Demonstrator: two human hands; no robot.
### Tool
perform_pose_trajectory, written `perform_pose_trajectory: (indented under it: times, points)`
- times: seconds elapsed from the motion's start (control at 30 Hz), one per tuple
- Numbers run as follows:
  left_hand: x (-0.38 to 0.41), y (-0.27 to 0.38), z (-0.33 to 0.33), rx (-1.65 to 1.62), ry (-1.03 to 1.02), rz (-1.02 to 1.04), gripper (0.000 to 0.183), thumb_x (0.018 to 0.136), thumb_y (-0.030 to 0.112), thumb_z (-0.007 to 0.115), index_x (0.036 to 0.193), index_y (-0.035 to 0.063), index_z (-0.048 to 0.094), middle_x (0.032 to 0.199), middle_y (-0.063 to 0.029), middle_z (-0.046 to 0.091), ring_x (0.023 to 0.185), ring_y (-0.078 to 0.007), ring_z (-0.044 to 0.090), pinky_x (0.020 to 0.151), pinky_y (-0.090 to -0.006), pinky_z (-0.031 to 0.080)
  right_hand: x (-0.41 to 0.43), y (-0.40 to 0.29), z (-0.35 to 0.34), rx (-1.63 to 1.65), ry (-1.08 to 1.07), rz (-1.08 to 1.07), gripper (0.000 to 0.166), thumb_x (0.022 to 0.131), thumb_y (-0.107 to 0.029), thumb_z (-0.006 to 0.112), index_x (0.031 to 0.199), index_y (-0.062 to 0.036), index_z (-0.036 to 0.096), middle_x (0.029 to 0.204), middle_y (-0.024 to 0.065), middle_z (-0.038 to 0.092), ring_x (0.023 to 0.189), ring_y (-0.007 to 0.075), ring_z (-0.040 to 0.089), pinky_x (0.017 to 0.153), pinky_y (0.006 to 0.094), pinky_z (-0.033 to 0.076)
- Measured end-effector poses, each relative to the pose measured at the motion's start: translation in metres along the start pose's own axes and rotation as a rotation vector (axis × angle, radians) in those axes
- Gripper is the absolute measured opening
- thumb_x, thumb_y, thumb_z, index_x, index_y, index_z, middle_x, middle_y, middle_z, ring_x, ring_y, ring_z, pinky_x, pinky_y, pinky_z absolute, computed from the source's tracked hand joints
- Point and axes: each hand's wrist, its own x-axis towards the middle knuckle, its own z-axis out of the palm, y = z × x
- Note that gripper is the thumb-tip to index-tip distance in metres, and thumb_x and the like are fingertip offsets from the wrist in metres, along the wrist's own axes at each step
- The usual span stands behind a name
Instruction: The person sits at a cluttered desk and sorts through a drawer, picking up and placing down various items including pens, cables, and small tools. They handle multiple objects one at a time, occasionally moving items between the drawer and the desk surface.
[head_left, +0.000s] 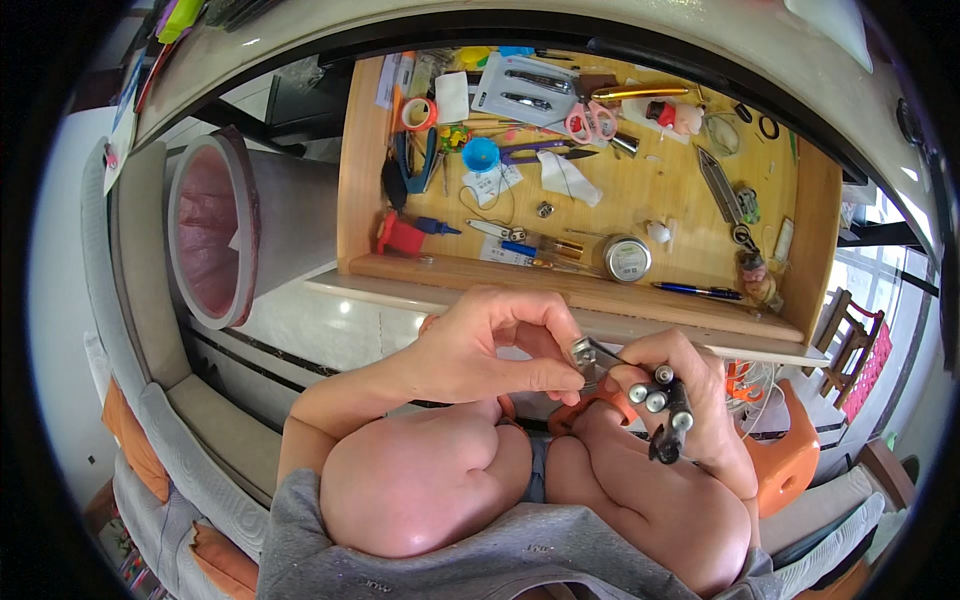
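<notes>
In front of the open wooden drawer (465, 274), my left hand (502, 349) pinches a small metal piece (584, 352) between thumb and fingers; its exact kind is unclear. A thin dark strip or cord runs from this piece to my right hand (686, 382). The right hand's fingers are curled round several slim items with round silvery ends (656, 402) and a dark part (666, 444); whether they are batteries or pens cannot be told. Inside the drawer lie pink-handled scissors (591, 122), carded nail clippers (527, 86), a round metal tin (627, 258) and a blue pen (697, 290).
A bin with a pink liner (214, 232) stands left of the drawer. The desk edge (480, 26) curves above it. An orange plastic stool (787, 457) is at the right, with white cables (757, 386) near it. A grey sofa (225, 427) lies at the left.
</notes>
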Motion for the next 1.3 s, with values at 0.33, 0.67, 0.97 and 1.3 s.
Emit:
perform_pose_trajectory:
  times: [0.33, 0.67, 0.97, 1.3]
  points:
    - [0.012, -0.015, 0.004, 0.004, 0.061, 0.270, 0.035, 0.070, -0.008, 0.077, 0.103, -0.0028, 0.066, 0.101, -0.0107, 0.060, 0.096, -0.0174, 0.059, 0.083, -0.0292, 0.049, -0.001, 0.007, 0.017, 0.563, -0.057, 0.173, 0.020, 0.085, -0.003, 0.064, 0.103, -0.0019, 0.057, 0.074, 0.0071, 0.067, 0.061, 0.0090, 0.061, 0.053, 0.0242, 0.048]
    - [0.010, -0.008, 0.004, 0.025, 0.086, 0.314, 0.025, 0.072, -0.003, 0.079, 0.095, 0.0006, 0.071, 0.096, -0.0095, 0.064, 0.090, -0.0173, 0.062, 0.078, -0.0293, 0.049, 0.000, 0.009, -0.001, 0.310, -0.201, 0.100, 0.019, 0.082, -0.005, 0.065, 0.100, -0.0001, 0.067, 0.080, 0.0084, 0.071, 0.063, 0.0121, 0.065, 0.059, 0.0256, 0.051]
    - [0.003, 0.010, 0.009, 0.376, 0.088, 0.625, 0.024, 0.073, 0.005, 0.079, 0.096, 0.0045, 0.073, 0.092, -0.0068, 0.070, 0.082, -0.0179, 0.064, 0.071, -0.0291, 0.050, 0.001, -0.014, 0.004, 0.648, -0.164, 0.335, 0.019, 0.093, -0.016, 0.062, 0.095, 0.0020, 0.065, 0.056, 0.0014, 0.056, 0.045, 0.0062, 0.050, 0.040, 0.0224, 0.037]
    - [-0.001, 0.023, 0.014, 0.574, 0.061, 0.768, 0.019, 0.073, 0.001, 0.076, 0.092, 0.0036, 0.071, 0.093, -0.0084, 0.070, 0.086, -0.0224, 0.067, 0.072, -0.0321, 0.052, -0.004, -0.003, 0.016, 0.208, 0.119, -0.128, 0.020, 0.082, -0.006, 0.072, 0.097, -0.0047, 0.060, 0.072, 0.0064, 0.066, 0.054, 0.0129, 0.060, 0.049, 0.0277, 0.046]
